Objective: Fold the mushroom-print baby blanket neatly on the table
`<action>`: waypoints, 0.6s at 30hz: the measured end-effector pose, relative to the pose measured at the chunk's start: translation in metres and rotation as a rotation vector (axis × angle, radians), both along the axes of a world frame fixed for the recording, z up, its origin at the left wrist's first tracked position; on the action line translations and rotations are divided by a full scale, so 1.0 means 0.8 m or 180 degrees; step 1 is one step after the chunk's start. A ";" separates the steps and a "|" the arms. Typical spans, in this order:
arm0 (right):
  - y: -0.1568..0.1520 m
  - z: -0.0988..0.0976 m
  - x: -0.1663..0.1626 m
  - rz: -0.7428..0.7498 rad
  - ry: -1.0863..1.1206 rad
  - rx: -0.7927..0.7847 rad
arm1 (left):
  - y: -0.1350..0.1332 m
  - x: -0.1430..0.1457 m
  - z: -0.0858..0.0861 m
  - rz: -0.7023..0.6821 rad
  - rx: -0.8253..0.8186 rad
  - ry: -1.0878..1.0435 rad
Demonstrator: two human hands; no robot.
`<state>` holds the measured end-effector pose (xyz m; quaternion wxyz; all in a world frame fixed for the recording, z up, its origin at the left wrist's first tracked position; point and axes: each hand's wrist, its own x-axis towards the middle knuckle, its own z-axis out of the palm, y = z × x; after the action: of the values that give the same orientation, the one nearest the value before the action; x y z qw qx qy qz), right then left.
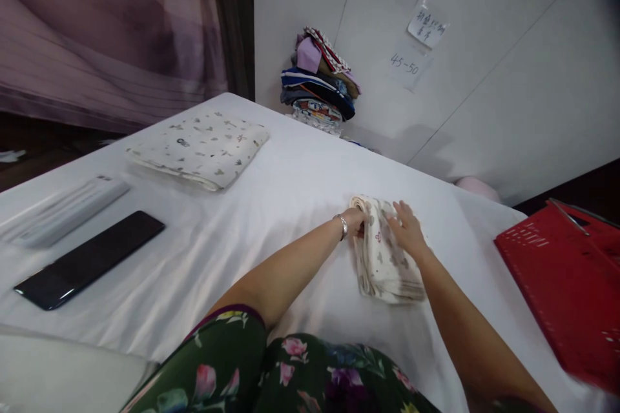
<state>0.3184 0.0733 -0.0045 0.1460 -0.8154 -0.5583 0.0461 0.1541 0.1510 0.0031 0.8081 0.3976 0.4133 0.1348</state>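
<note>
A folded cream cloth with small grey prints [382, 264] lies on the white sheet in front of me. My left hand [355, 221], with a bracelet at the wrist, grips the cloth's far left edge, fingers tucked under the fold. My right hand [408, 230] rests flat on top of the cloth, fingers stretched out.
A second folded printed cloth [201, 148] lies at the far left. A dark phone [90, 258] and a white remote [65, 210] lie at the left. A pile of folded clothes [317, 87] leans against the wall. A red basket [566, 284] stands at the right.
</note>
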 end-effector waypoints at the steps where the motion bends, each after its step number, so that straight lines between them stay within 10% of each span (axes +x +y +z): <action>1: -0.008 -0.002 -0.009 0.0172 0.0096 0.0072 | 0.000 0.001 -0.001 -0.0021 0.0036 0.0009; 18: -0.065 0.012 -0.068 -0.0093 0.2336 0.0594 | -0.022 0.000 -0.003 0.0024 0.0038 -0.0049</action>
<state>0.2641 0.0214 0.0049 0.4106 -0.7357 -0.4590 0.2820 0.1538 0.1335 0.0007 0.8083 0.3998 0.4077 0.1433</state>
